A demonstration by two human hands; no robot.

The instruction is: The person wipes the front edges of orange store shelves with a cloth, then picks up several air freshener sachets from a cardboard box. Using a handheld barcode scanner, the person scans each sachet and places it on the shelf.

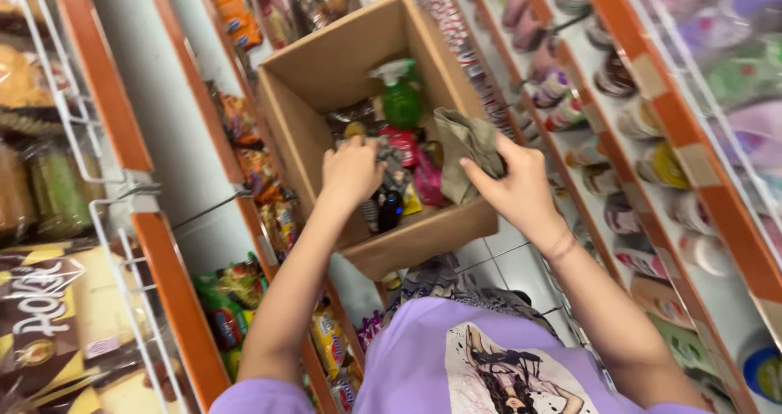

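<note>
An open cardboard box (326,64) sits on the floor of a shop aisle, between two shelf racks. Inside lie a green spray bottle (401,96) with a white trigger, red and pink packets (415,166) and small dark items. My left hand (352,170) reaches down into the box and rests on the packets, with fingers curled over them. My right hand (517,182) hangs over the box's right wall and grips a crumpled olive-grey cloth (464,149).
Orange-edged shelves (175,300) on the left hold snack bags and wrapped cakes behind white wire racks. The right-hand shelves (692,166) carry round tubs and cups. White floor tiles (509,259) show beside the box. My purple shirt fills the bottom.
</note>
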